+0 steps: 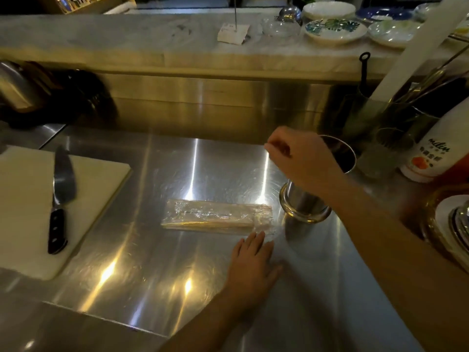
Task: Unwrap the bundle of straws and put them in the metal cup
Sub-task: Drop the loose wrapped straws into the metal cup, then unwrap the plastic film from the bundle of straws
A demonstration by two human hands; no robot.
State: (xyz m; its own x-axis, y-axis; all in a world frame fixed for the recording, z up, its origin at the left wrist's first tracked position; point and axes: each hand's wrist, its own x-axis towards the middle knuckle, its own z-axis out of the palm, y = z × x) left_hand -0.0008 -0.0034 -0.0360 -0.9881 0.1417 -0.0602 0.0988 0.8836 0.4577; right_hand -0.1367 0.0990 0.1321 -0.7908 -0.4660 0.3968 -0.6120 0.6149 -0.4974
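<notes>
A bundle of pale straws in clear plastic wrap lies flat in the middle of the steel counter. Just right of it stands the metal cup, partly hidden by my right forearm. My right hand is raised above the counter in front of the cup. Its fingertips are pinched on a thin sheet of the clear wrap, which stretches faintly down toward the bundle's right end. My left hand lies flat on the counter, fingers spread. Its fingertips touch the loose wrap at the bundle's near right corner.
A white cutting board with a black-handled knife sits at the left. Utensil holders and a white bottle crowd the right back corner. Plates line the raised shelf. A dish sits at the right edge.
</notes>
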